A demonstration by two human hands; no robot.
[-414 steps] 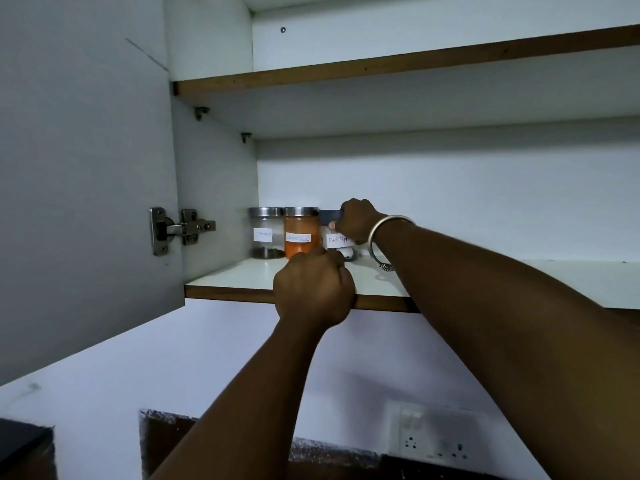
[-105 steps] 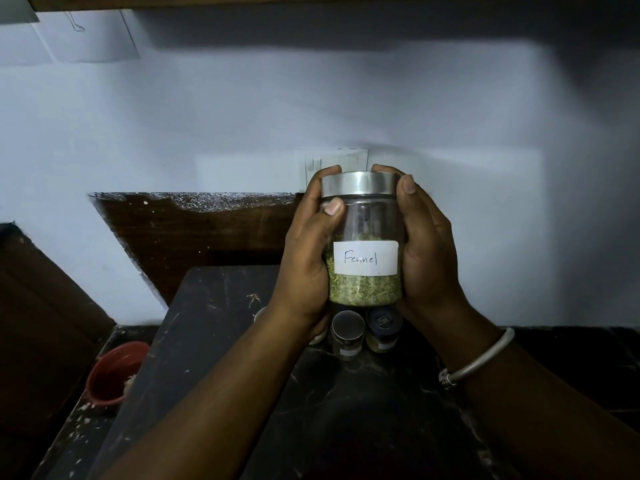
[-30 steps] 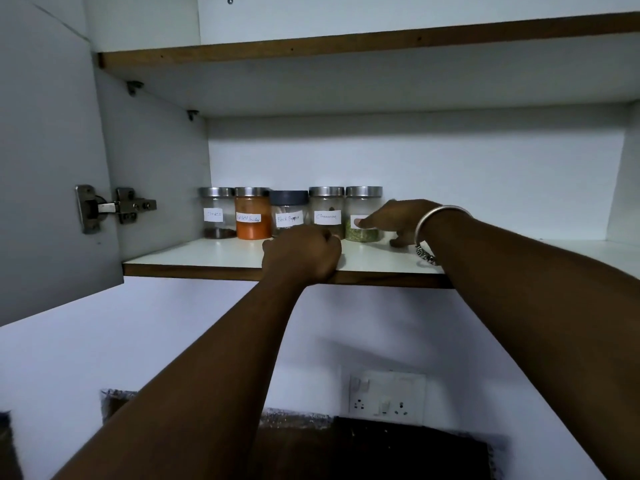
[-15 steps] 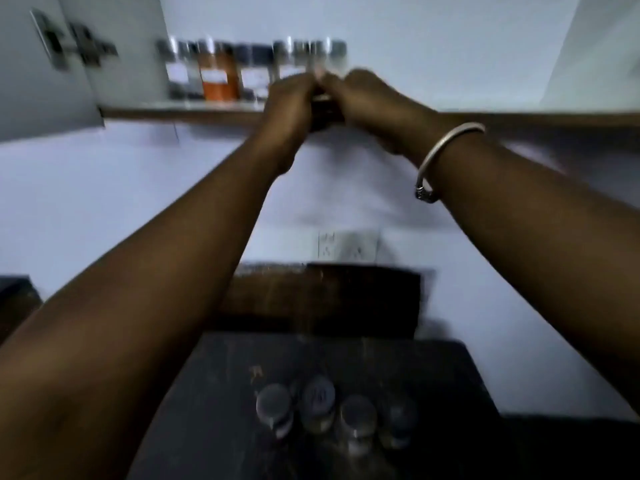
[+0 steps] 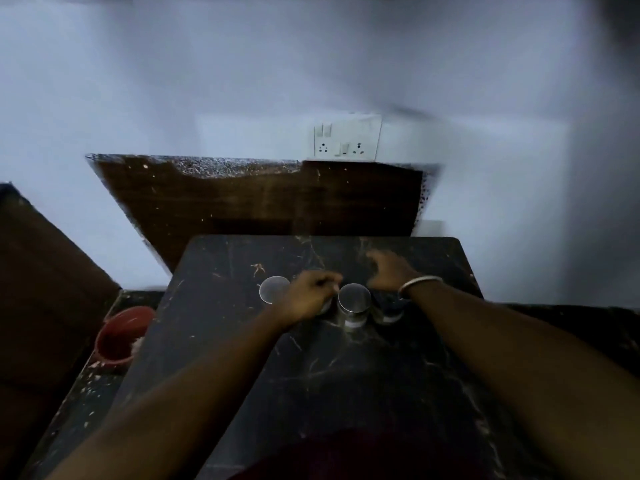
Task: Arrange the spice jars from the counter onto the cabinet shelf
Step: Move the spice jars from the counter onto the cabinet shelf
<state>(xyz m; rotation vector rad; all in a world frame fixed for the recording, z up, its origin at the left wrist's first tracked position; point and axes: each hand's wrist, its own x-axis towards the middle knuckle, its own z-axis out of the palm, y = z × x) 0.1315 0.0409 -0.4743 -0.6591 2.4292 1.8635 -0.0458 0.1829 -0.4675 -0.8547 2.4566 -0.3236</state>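
Note:
I look down at a dark marble counter [image 5: 346, 368] with a row of spice jars. A silver-lidded jar [image 5: 274, 289] stands at the left end and another silver-lidded jar [image 5: 354, 298] in the middle. A dark-lidded jar [image 5: 388, 308] sits partly behind my right wrist. My left hand [image 5: 310, 296] is curled over a further jar between the two silver lids, hiding nearly all of it; the grip is not clear. My right hand [image 5: 389, 268], with a bangle on the wrist, hovers just beyond the row, fingers apart and holding nothing. The cabinet shelf is out of view.
A red bowl [image 5: 119, 336] sits on the lower ledge to the left of the counter. A white socket plate [image 5: 346, 136] is on the wall above a dark wooden board [image 5: 242, 199]. A brown surface [image 5: 41, 289] slopes at the far left.
My view has swung down from the shelf to the counter. Both hands have dropped from the shelf edge to the row of jars, the left one onto a jar.

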